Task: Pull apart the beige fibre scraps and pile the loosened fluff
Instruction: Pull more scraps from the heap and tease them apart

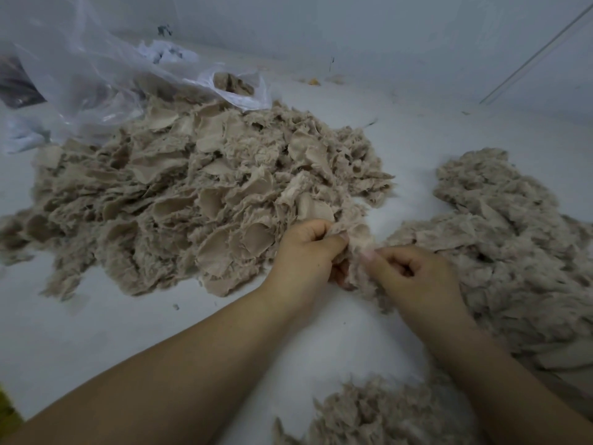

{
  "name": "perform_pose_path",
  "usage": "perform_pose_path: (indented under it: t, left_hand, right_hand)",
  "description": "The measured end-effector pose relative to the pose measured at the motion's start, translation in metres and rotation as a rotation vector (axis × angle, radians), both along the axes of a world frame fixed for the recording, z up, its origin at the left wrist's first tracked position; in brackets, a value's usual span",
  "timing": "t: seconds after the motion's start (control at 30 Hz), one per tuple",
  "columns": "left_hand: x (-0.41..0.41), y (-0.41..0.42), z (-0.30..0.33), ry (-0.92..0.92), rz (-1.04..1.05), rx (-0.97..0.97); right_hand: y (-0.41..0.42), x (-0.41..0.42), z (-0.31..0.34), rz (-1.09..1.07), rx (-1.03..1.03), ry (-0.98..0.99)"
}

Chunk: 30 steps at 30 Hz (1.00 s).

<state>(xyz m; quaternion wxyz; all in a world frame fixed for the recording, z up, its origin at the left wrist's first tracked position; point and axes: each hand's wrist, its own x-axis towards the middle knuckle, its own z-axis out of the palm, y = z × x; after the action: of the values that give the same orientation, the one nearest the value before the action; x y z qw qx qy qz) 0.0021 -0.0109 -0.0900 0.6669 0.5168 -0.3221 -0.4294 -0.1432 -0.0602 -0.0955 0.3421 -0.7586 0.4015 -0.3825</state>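
Both hands, left [306, 252] and right [417, 277], pinch one scrap [356, 242] between the scrap heap [192, 200] and fluff pile [500, 245]; light, soft, best gripped at frayed edges

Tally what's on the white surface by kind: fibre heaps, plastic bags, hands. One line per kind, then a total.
Beige fibre heaps: 3 (scrap heap, fluff pile, near clump)
Clear plastic bags: 1 (plastic bag)
Hands: 2 (left hand, right hand), both pinching one scrap
Total: 6
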Motion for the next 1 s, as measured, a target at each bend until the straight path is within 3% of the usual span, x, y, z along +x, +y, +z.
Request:
perform_pose_path:
  t: [0.53, 0.73, 1.0]
  left_hand:
    - [0.010, 0.003, 0.010, 0.056, 0.188, -0.084]
    - [0.010, 0.002, 0.007, 0.034, 0.072, 0.025]
    - [0.005, 0.004, 0.011, -0.116, -0.058, 0.137]
  right_hand:
    - [-0.011, -0.008, -0.010, -0.183, -0.068, 0.183]
    - [-0.003, -0.007, -0.004, -0.117, -0.034, 0.194]
    - [0.010, 0.005, 0.013, -0.016, -0.281, 0.047]
